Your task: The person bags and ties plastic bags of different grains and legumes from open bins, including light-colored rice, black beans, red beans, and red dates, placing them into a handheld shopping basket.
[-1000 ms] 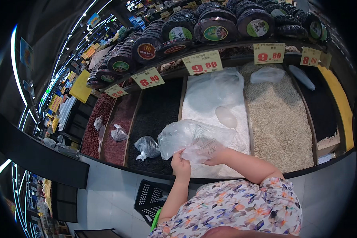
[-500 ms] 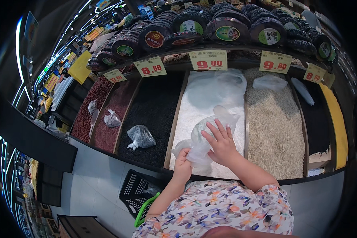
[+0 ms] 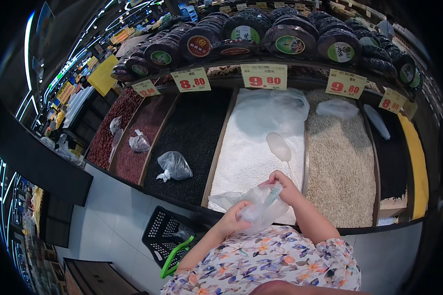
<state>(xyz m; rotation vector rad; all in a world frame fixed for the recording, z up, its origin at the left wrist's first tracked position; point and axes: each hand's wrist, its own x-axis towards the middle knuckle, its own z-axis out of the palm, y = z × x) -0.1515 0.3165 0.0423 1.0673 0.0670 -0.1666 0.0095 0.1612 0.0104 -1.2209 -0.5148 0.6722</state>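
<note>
A thin translucent plastic bag (image 3: 256, 209) is stretched between my two hands, close to my body and over the near end of the white grain bin (image 3: 246, 162). My left hand (image 3: 235, 219) grips the bag's left side with fingers closed. My right hand (image 3: 283, 186) pinches its upper right edge, where a pale green printed patch shows. The bag looks limp. Just beyond my right hand, a pale scoop (image 3: 278, 147) lies on the white grains, its thin handle pointing toward me. At the far end of that bin rests another clear bag (image 3: 293, 101).
Bins of black grains (image 3: 194, 132), reddish grains (image 3: 150, 120) and beige grains (image 3: 339, 162) flank the white one. A tied, filled bag (image 3: 174, 166) sits on the black grains. Round dark packages (image 3: 290, 42) line the shelf behind price cards. A black basket (image 3: 165, 236) with a green handle stands on the floor.
Both hands have drawn the bag nearer my body. My right hand has gone from spread fingers on the bag to pinching its edge. The scoop now shows uncovered.
</note>
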